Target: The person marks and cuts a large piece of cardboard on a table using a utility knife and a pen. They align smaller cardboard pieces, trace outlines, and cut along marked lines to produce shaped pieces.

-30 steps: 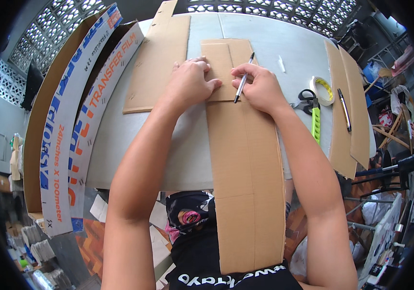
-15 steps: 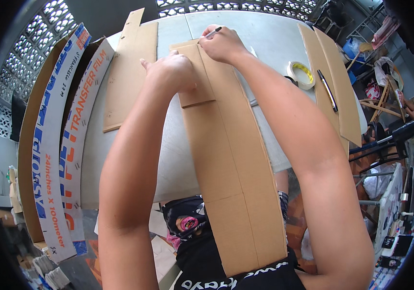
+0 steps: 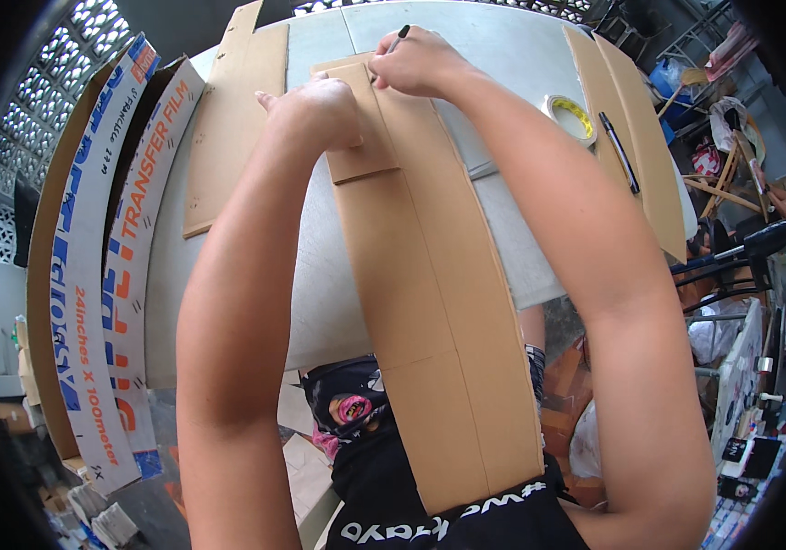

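A long brown cardboard strip (image 3: 439,312) runs from the far part of the table toward my body, with thin lines drawn along and across it. On its far end lies a smaller cardboard rectangle (image 3: 364,163). My left hand (image 3: 315,115) presses down on this rectangle, fingers spread, some of them hidden behind the hand. My right hand (image 3: 419,64) is closed round a dark pen (image 3: 399,38), whose tip is down at the rectangle's right edge.
Another cardboard piece (image 3: 237,128) lies left on the grey table (image 3: 324,302). Long open boxes (image 3: 90,266) stand at the left. To the right are a tape roll (image 3: 569,119), a black marker (image 3: 619,151) and more cardboard strips (image 3: 641,119). A cluttered rack (image 3: 737,367) stands beyond.
The pen tip has moved slightly nearer to me along the rectangle's right edge, and the pen stands more upright. My left hand stays on the rectangle. The whole view has shifted a little.
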### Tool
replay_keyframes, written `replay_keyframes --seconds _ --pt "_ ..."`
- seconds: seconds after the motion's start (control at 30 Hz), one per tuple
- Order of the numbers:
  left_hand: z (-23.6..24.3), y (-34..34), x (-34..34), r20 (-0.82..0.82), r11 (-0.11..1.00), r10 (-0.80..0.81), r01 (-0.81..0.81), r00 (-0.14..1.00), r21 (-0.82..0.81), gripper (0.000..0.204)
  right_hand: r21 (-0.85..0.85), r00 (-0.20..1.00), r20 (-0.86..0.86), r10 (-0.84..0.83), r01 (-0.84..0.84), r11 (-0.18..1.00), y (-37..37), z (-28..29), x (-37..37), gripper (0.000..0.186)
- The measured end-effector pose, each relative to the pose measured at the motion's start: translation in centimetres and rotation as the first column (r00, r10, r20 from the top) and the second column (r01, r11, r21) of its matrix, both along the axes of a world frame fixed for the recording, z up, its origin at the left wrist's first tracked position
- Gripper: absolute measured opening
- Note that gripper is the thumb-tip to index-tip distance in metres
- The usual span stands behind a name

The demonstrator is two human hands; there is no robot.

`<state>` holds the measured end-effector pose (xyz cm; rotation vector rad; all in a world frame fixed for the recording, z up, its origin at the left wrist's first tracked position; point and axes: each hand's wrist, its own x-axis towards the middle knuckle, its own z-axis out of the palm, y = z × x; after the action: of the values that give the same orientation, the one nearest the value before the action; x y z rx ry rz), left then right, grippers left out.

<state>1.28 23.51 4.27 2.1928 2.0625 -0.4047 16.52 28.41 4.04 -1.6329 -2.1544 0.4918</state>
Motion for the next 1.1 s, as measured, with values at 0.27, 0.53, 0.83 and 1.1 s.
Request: replay_keyframes --seconds 0.27,0.53,0.83,1.1 --pt "0.4 -0.2 0.0 0.015 0.999 0.029 -0.028 0.999 -0.025 0.057 -0.013 0.979 0.084 0.187 -0.187 0.982 -8.8 1.2 2.1 0.024" --pt "0.5 -0.3 0.2 -0.003 1.0 0.022 -0.022 1.0 -0.017 0.06 -0.054 0.98 0.017 0.197 -0.196 0.979 -11.2 1.7 2.9 0.022" --pt "0.2 -0.3 -0.1 0.013 0.999 0.03 -0.029 0.999 -0.012 0.061 -0.018 0.976 0.01 0.218 -0.217 0.976 -12.0 1.7 3.0 0.022" --pt "0.1 -0.3 -0.1 0.046 1.0 0.012 -0.013 0.999 0.003 0.063 -0.018 0.967 0.018 0.253 -0.253 0.967 -12.3 2.0 3.0 0.022"
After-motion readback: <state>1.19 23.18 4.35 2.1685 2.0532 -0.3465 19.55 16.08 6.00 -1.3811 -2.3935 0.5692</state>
